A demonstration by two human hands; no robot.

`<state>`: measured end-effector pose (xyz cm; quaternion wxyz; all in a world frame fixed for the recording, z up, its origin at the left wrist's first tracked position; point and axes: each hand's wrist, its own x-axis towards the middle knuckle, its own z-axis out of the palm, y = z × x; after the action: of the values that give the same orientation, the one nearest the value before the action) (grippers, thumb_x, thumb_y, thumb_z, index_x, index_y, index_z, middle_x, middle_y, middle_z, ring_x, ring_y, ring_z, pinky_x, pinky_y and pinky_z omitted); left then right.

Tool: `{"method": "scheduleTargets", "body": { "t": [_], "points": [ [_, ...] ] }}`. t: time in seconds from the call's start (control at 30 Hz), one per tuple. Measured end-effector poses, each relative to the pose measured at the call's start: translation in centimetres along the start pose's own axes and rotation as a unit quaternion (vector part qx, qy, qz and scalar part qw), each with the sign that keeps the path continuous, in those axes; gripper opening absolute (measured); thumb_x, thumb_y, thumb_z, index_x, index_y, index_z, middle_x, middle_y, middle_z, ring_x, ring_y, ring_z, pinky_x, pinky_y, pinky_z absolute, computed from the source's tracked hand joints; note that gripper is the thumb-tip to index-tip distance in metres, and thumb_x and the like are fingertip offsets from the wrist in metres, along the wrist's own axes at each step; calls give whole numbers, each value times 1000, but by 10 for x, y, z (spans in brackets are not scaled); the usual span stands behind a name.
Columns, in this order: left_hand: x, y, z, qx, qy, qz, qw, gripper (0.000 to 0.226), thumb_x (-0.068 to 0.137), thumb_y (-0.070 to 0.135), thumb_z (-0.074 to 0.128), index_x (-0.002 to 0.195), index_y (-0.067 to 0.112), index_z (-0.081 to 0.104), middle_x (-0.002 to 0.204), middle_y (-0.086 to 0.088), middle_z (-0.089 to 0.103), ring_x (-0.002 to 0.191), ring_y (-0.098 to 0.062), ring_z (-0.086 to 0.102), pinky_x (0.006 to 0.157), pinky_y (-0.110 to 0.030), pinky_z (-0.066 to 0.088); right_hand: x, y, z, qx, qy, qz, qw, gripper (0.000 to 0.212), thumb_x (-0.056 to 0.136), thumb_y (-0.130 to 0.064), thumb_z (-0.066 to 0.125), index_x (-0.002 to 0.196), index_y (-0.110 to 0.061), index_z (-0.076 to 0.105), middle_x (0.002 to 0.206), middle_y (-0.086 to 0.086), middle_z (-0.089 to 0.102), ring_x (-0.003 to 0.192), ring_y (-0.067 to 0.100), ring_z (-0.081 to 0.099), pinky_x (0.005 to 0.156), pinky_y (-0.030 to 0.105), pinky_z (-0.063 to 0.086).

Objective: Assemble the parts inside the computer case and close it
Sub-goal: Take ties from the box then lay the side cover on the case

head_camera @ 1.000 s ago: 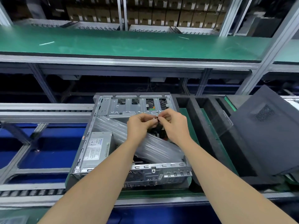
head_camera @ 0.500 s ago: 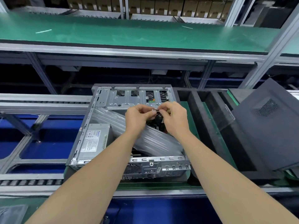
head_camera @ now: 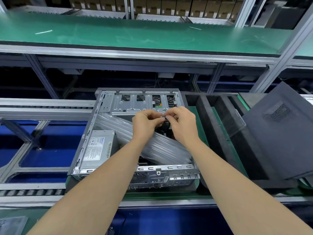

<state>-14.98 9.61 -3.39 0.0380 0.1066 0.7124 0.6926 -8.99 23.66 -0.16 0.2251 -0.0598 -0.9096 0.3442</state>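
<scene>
An open grey computer case (head_camera: 88,146) lies flat on the conveyor in front of me. Inside it a silver power supply (head_camera: 98,146) sits at the left, a metal drive cage (head_camera: 132,102) at the far end, and a clear plastic bag (head_camera: 162,150) lies diagonally across the middle. My left hand (head_camera: 145,124) and my right hand (head_camera: 183,124) meet above the case's middle, fingertips pinching a small dark part (head_camera: 163,118) between them. Dark components below the hands are mostly hidden. The black side panel (head_camera: 279,141) leans at the right.
Black foam packing (head_camera: 213,126) with deep slots lies right of the case on a green pallet. Metal conveyor rails (head_camera: 42,109) run to the left over blue gaps. A green shelf (head_camera: 135,34) spans above, with cardboard boxes behind it.
Both hands stay pinched together over the case's middle. The view has tilted a little, so the case sits slightly higher in frame than one second ago.
</scene>
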Motion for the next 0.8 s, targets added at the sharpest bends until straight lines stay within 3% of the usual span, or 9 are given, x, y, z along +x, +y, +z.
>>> {"method": "scheduleTargets", "body": {
  "t": [0.13, 0.27, 0.57, 0.8],
  "points": [
    [0, 2, -2, -38, -11, -6, 999, 12, 80, 6, 83, 90, 11, 79, 81, -10, 76, 72, -21, 72, 72, -29, 59, 0, 1, 0, -7, -4, 0, 1000, 11, 95, -10, 71, 97, -17, 79, 94, -3, 66, 83, 5, 53, 75, 2, 36],
    [-1, 2, -1, -28, -25, 7, 999, 12, 78, 8, 85, 85, 17, 80, 80, -6, 77, 75, -18, 73, 72, -25, 59, 0, 0, 1, 5, 6, -4, 1000, 12, 95, -9, 70, 98, -17, 79, 91, -6, 62, 80, 0, 52, 75, 5, 37],
    [2, -2, -4, -70, -39, -9, 997, 14, 83, 4, 80, 91, 16, 81, 89, -13, 77, 85, -27, 75, 78, -31, 59, 2, 3, 6, 7, -15, 14, 1000, 9, 100, -22, 66, 103, -22, 74, 99, -6, 63, 86, 8, 59, 81, 23, 49],
    [4, -6, -6, -38, -46, 1, 998, 24, 92, 2, 67, 93, 22, 80, 89, -9, 77, 81, -21, 72, 84, -37, 59, 3, 3, 6, 29, -10, 26, 999, 8, 96, -26, 71, 100, -23, 76, 95, -7, 66, 80, 6, 62, 80, 33, 58]
  ]
}}
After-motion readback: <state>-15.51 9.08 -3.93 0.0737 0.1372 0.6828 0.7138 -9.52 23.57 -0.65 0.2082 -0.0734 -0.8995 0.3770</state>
